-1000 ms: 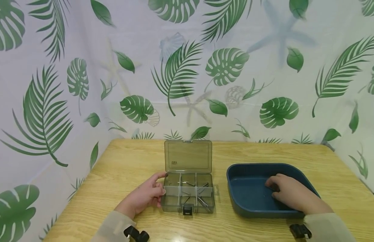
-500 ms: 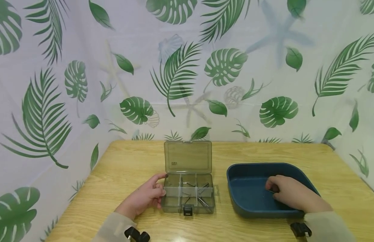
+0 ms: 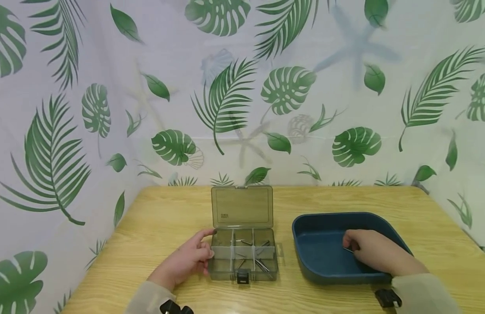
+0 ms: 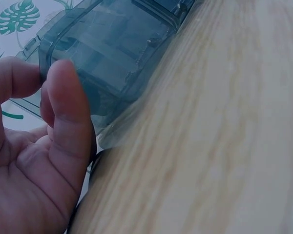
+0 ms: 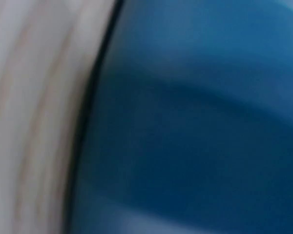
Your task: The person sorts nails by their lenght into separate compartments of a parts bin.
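Observation:
A grey see-through compartment box (image 3: 222,275) stands on the table with its lid (image 3: 242,207) raised. Thin metal pieces (image 3: 262,264), like nails or pins, lie in several compartments. My left hand (image 3: 187,257) holds the box at its left side, index finger at the back corner and thumb on the side wall; the left wrist view shows the thumb (image 4: 68,97) against the plastic. Inside a dark blue tray (image 3: 318,244), my right hand (image 3: 373,250) pinches a thin silvery metal piece (image 3: 348,250), mostly hidden by the fingers.
The wooden table (image 3: 167,209) runs back to a leaf-patterned cloth (image 3: 242,109) hung behind and at the sides. A strip of table separates the box from the tray. In the right wrist view, the blurred tray wall (image 5: 185,146) fills most of the picture.
A thin silvery piece now shows at my right fingertips, which have drawn together in the tray. My left hand stays on the box. The head view has shifted slightly.

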`<state>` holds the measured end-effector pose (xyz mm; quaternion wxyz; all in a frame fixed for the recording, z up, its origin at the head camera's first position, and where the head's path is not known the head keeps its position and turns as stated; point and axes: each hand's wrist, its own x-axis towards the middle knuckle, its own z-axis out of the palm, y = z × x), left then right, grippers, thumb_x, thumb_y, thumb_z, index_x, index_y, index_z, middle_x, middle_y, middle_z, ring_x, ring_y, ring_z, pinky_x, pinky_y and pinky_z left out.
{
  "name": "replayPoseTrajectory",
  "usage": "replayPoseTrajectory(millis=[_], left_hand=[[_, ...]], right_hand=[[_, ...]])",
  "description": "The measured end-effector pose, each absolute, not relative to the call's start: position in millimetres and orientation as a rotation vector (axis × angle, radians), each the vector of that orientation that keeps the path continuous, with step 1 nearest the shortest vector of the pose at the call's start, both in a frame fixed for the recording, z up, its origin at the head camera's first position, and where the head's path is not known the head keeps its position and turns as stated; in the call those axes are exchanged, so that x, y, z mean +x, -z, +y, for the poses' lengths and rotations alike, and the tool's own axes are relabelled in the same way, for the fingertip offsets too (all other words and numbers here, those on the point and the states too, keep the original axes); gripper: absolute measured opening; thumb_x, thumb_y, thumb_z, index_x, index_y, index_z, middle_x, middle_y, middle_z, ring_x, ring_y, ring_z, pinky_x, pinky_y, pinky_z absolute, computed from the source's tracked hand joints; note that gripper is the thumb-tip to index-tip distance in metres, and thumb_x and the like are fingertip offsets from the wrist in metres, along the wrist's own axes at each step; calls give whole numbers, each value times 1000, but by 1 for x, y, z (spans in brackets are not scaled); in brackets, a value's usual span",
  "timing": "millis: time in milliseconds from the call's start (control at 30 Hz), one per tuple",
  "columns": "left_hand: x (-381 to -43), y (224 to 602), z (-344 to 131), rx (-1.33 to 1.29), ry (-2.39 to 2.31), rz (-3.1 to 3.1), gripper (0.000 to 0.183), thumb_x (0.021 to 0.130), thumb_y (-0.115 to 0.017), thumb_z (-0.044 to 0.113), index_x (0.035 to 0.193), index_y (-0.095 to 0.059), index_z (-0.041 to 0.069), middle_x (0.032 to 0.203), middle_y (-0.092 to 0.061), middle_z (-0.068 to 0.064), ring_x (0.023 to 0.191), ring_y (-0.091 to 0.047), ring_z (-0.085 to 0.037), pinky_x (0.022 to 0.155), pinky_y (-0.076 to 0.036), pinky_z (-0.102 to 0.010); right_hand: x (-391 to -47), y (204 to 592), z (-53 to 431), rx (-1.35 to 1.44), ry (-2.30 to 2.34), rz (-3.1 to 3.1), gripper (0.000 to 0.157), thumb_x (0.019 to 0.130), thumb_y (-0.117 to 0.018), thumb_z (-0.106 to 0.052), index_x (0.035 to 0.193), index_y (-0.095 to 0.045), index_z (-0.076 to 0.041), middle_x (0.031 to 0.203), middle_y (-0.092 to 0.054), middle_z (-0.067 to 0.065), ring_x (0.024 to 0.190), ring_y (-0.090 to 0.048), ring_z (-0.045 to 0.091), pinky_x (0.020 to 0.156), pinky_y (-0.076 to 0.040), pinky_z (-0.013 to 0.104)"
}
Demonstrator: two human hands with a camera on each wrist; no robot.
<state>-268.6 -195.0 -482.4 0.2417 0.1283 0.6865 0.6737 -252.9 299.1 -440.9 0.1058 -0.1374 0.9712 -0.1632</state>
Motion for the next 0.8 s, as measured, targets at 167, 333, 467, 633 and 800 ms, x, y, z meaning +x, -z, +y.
replayPoseTrajectory(millis=[167, 333, 467, 633, 800], left_hand=[[-266, 481, -194, 334, -1836, 1873, 73, 98, -59, 5, 160, -20, 13, 83, -46, -5, 68, -48, -18, 60, -53, -32], [-266, 478, -194, 337, -1832, 1874, 73, 98, -58, 4, 160, -20, 11, 81, -46, -4, 67, -49, -17, 59, -54, -31], [-265, 478, -195, 336, -1817, 1883, 73, 97, -57, 3, 160, -20, 12, 81, -45, -3, 67, -49, -18, 60, -53, -31], [-266, 478, -195, 337, -1821, 1880, 72, 98, -57, 5, 160, -20, 14, 81, -45, -4, 64, -49, -17, 59, -54, -30], [-266, 478, -194, 328, -1825, 1872, 73, 99, -57, 5, 160, -19, 13, 81, -45, -3, 65, -49, -16, 59, -54, -30]], right_hand=[[-251, 440, 297, -415, 463, 2854, 22, 91, -59, 2, 100, -68, -16, 85, -59, -5, 75, -51, 15, 68, -48, 38], [-251, 436, 295, -434, 469, 2862, 19, 91, -61, 0, 100, -69, -15, 89, -59, -3, 77, -51, 15, 69, -47, 38], [-247, 436, 293, -451, 536, 2850, 17, 91, -60, -1, 97, -66, -16, 90, -57, -2, 76, -49, 16, 67, -45, 37], [-242, 427, 291, -459, 674, 2854, 17, 93, -53, -2, 99, -61, -16, 87, -54, -1, 75, -48, 18, 64, -41, 35], [-236, 413, 286, -485, 822, 2912, 22, 100, -44, -3, 116, -58, -8, 101, -55, 4, 85, -50, 19, 70, -44, 37]])
